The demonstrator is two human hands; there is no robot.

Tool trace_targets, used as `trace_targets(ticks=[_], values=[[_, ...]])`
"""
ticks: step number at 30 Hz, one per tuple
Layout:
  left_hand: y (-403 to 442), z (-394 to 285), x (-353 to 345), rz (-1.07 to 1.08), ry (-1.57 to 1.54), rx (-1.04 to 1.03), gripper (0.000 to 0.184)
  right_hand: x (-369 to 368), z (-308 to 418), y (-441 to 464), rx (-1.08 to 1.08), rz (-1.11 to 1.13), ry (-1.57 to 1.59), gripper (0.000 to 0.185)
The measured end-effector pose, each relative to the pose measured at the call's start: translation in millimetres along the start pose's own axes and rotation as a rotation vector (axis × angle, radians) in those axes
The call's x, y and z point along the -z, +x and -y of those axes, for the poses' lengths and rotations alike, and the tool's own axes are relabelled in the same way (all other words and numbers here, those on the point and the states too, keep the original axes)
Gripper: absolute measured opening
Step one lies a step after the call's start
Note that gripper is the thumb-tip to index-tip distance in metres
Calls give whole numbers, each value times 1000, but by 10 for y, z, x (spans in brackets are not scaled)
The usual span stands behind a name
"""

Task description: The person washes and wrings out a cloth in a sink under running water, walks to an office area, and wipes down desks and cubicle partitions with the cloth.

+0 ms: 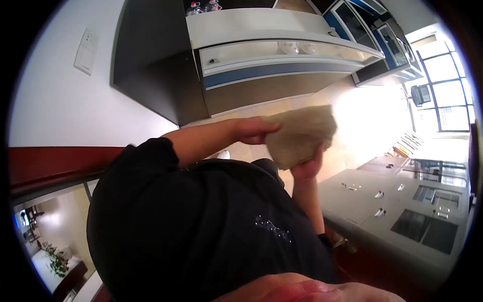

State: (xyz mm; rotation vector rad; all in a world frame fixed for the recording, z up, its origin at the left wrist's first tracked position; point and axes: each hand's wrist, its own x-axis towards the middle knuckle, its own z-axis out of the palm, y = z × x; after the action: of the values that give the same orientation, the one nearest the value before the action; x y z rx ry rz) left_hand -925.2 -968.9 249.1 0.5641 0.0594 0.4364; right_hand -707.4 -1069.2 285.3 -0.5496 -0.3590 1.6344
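Note:
A folded beige-khaki cloth [301, 133] is held up in front of my body, above the floor. My left hand [254, 130] grips its left edge, with the thumb lying on top. Lower on the other side, my right hand [309, 166] pinches the near right edge, the thumb laid over the fabric. The fingers of both hands are partly hidden behind the cloth. The cloth hangs with soft creases.
A long sideboard [261, 22] with a pale top and glassed shelf runs along the far side, bottles [195, 8] at its left end. Grey cabinets [387, 206] stand at the right, a dark panel [151, 60] at the left. A window [448, 90] is at far right.

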Motion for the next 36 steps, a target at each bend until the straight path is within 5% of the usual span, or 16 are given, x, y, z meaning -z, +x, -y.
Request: trace_targets(ticks=[3, 10, 13, 17, 19, 22, 25, 26, 27, 28, 29, 30, 31, 32, 36], values=[[729, -245, -86, -191, 51, -168, 59, 268, 422, 478, 58, -27, -23, 75], [1114, -529, 337, -591, -194, -478, 53, 1083, 904, 1869, -404, 60, -131, 61], [745, -808, 189, -597, -172, -734, 57, 963, 1165, 2417, -536, 425, -221, 43], [27, -1288, -461, -898, 168, -1202, 57, 551, 1341, 2989, -303, 630, -823, 36], [-447, -1599, -911, -1192, 581, -1325, 56, 235, 1400, 3247, -110, 645, -1030, 31], [-854, -2186, -1476, -1871, 1415, -1113, 34, -93, 1308, 3781, 232, 734, -1106, 23], [-1379, -2646, -1172, -1916, 2264, -809, 39, -641, 1159, 4171, 647, 823, -1284, 22], [-1438, -2663, -1072, -1994, 2088, -543, 51, -769, 1101, 4293, 810, 841, -1405, 21], [-1795, -2706, -635, -2364, 1626, -23, 45, -804, 997, 4451, 809, 846, -1401, 21], [-1955, -2607, -240, -1990, 1954, -262, 43, -834, 868, 4647, 945, 847, -1587, 21], [-1949, -2504, -93, -1887, 1895, 27, 47, -860, 737, 4814, 1085, 842, -1772, 22], [-2170, -2368, 272, -1862, 1867, 393, 58, -859, 621, 4904, 1092, 852, -1762, 22], [-1929, -2208, 156, -1923, 2207, 654, 66, -826, 556, 4948, 982, 791, -1875, 25], [-1821, -2261, 78, -2019, 1961, 722, 66, -812, 499, 5000, 859, 720, -1985, 29], [-1966, -2227, 441, -2241, 1959, 160, 65, -858, 532, 5072, 215, 467, -1965, 38]])
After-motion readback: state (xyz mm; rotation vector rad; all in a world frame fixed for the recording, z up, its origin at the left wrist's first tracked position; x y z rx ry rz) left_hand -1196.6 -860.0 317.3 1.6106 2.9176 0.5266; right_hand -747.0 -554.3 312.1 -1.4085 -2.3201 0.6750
